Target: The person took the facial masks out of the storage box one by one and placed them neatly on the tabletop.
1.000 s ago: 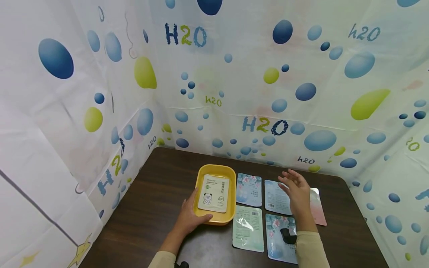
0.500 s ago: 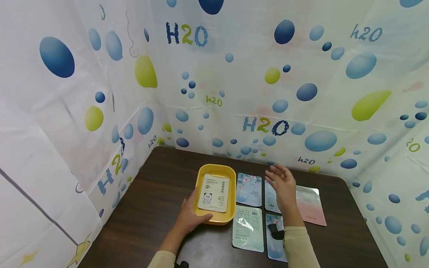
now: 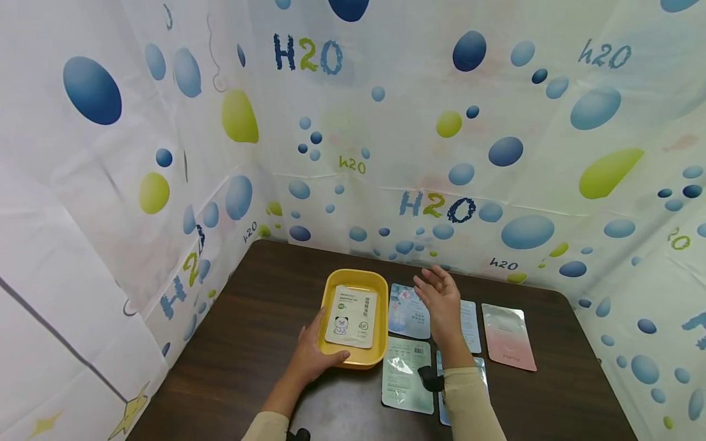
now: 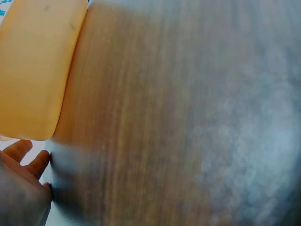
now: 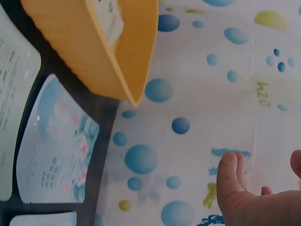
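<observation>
A yellow tray [image 3: 355, 359] stands on the table with a cream packet printed with a bear [image 3: 351, 317] lying in it. My left hand [image 3: 314, 355] rests against the tray's near left corner, fingers spread along the left side and thumb across the front. The left wrist view catches the tray's wall [image 4: 35, 70] and some of the fingers. My right hand [image 3: 443, 306] is raised, holding nothing, fingers loosely bent. It partly covers a blue flowered packet [image 3: 405, 312] and a pale blue printed packet [image 3: 470, 324] in the head view.
A green packet [image 3: 408, 376] lies right of the tray's near end, beside another blue packet [image 3: 478, 367] mostly behind the right forearm. Farther right is a silver-pink packet [image 3: 508, 337]. A bubble-patterned curtain [image 3: 386, 153] hangs behind the dark table [image 3: 231, 343].
My right hand has moved left, away from the silver-pink packet and toward the tray, uncovering that packet. My left hand and the tray have stayed in place.
</observation>
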`<state>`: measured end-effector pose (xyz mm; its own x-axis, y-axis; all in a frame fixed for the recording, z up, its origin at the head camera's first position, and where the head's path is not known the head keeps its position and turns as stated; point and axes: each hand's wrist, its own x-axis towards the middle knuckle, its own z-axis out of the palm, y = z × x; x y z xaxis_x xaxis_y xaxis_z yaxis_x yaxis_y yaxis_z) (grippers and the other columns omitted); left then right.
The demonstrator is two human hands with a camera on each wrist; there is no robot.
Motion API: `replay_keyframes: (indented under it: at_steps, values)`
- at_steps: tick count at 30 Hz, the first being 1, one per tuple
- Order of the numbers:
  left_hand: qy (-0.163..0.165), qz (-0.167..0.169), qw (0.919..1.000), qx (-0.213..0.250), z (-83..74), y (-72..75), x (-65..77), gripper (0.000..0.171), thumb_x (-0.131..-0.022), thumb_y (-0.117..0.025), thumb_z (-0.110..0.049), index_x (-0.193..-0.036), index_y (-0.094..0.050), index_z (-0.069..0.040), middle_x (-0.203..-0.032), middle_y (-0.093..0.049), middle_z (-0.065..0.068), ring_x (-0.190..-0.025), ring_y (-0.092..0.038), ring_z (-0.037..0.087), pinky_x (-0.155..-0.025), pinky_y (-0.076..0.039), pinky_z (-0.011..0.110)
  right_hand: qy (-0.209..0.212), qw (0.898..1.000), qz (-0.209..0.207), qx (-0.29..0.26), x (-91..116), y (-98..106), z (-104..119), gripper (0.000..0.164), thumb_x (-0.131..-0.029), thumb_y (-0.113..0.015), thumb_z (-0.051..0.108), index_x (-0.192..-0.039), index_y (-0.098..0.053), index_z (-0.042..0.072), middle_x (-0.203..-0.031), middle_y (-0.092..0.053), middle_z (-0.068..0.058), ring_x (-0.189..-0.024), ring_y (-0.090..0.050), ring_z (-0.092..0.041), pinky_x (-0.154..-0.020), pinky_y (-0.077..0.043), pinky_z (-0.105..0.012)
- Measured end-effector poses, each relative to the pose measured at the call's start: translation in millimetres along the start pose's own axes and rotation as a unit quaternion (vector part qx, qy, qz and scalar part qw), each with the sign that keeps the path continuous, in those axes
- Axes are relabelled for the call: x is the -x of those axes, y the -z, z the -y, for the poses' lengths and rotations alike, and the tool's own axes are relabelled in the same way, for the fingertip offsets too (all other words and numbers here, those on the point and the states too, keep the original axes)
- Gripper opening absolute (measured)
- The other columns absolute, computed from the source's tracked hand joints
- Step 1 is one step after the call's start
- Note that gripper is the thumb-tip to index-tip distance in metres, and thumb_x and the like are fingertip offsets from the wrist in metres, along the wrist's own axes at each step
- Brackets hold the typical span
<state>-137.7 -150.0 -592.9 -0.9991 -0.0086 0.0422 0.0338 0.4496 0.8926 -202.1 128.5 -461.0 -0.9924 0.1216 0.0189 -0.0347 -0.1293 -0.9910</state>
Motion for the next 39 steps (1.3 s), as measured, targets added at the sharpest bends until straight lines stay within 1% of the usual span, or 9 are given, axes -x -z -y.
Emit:
replay_keyframes:
  at_steps: [3,9,14,18,22,25,29,31,39]
  values:
    - [0.0,0.0,1.0,0.001,0.8,-0.4,0.5,0.12,-0.067,-0.092,-0.049,-0.163,-0.026,-0.019,-0.162,-0.041,0.011,-0.15,-0.035,0.042,-0.127,-0.004,0.061,-0.002,1.0,0.01,-0.006,1.5,-7.7,-2.7,0.06,-0.101,-0.062,0.008,-0.155,-0.035,0.011,-0.152,-0.046,-0.015,-0.129,-0.062,-0.021,-0.098,-0.055,-0.023]
    - [-0.002,0.001,1.0,0.001,0.9,-0.3,0.4,0.119,-0.068,-0.091,-0.049,-0.163,-0.026,-0.019,-0.162,-0.041,0.011,-0.149,-0.036,0.042,-0.127,-0.005,0.062,-0.015,0.999,0.029,-0.025,4.4,-23.6,-12.1,0.062,-0.101,-0.061,0.009,-0.156,-0.034,0.014,-0.153,-0.045,-0.01,-0.139,-0.054,-0.031,-0.109,-0.05,-0.034]
    - [0.003,-0.001,1.0,0.001,0.4,-0.3,0.3,0.119,-0.067,-0.091,-0.05,-0.162,-0.027,-0.02,-0.162,-0.041,0.01,-0.15,-0.035,0.042,-0.127,-0.005,0.062,-0.017,0.999,0.04,-0.025,6.3,-36.3,-24.2,0.062,-0.101,-0.062,0.011,-0.157,-0.034,0.014,-0.157,-0.042,-0.013,-0.142,-0.051,-0.033,-0.114,-0.046,-0.039]
    - [0.003,-0.002,1.0,-0.003,2.0,-1.3,-0.3,0.119,-0.066,-0.092,-0.051,-0.162,-0.028,-0.02,-0.163,-0.041,0.01,-0.15,-0.034,0.043,-0.127,-0.006,0.062,-0.021,0.999,0.042,-0.023,9.3,-44.9,-31.4,0.062,-0.102,-0.062,0.013,-0.157,-0.033,0.014,-0.159,-0.04,-0.015,-0.143,-0.049,-0.035,-0.118,-0.041,-0.046]
    - [0.002,-0.002,1.0,-0.003,2.6,-1.5,-0.7,0.119,-0.066,-0.092,-0.05,-0.162,-0.028,-0.02,-0.163,-0.041,0.01,-0.15,-0.034,0.043,-0.127,-0.005,0.062,-0.023,0.999,0.04,-0.015,12.5,-53.0,-39.0,0.062,-0.102,-0.061,0.015,-0.157,-0.033,0.013,-0.16,-0.038,-0.017,-0.146,-0.043,-0.037,-0.12,-0.038,-0.053]
    - [0.002,-0.002,1.0,-0.004,2.7,-1.2,-1.2,0.119,-0.066,-0.092,-0.05,-0.162,-0.028,-0.02,-0.163,-0.041,0.01,-0.15,-0.034,0.043,-0.127,-0.006,0.061,-0.028,0.999,0.037,-0.012,14.2,-58.1,-44.9,0.061,-0.102,-0.061,0.017,-0.157,-0.034,0.013,-0.16,-0.039,-0.017,-0.148,-0.041,-0.038,-0.12,-0.038,-0.054]
    - [0.001,0.0,1.0,-0.007,1.9,-0.9,-1.5,0.119,-0.067,-0.091,-0.051,-0.162,-0.028,-0.019,-0.162,-0.041,0.011,-0.15,-0.035,0.042,-0.128,-0.005,0.061,-0.044,0.998,0.035,-0.021,15.1,-63.3,-55.6,0.061,-0.103,-0.061,0.019,-0.157,-0.035,0.015,-0.162,-0.038,-0.015,-0.147,-0.042,-0.037,-0.12,-0.038,-0.054]
    - [0.001,0.001,1.0,-0.008,1.2,-0.7,-1.3,0.119,-0.067,-0.091,-0.051,-0.162,-0.027,-0.019,-0.162,-0.041,0.011,-0.15,-0.035,0.043,-0.128,-0.005,0.061,-0.048,0.998,0.036,-0.019,15.6,-66.2,-61.3,0.061,-0.103,-0.06,0.019,-0.158,-0.033,0.014,-0.163,-0.036,-0.017,-0.147,-0.041,-0.038,-0.12,-0.037,-0.054]
    - [0.0,0.001,1.0,-0.01,0.6,-0.2,-1.0,0.119,-0.067,-0.091,-0.05,-0.162,-0.028,-0.018,-0.163,-0.041,0.011,-0.15,-0.036,0.042,-0.128,-0.005,0.061,-0.065,0.998,0.018,-0.001,16.3,-78.9,-80.6,0.062,-0.101,-0.059,0.013,-0.158,-0.033,0.009,-0.16,-0.039,-0.022,-0.147,-0.043,-0.038,-0.12,-0.037,-0.052]
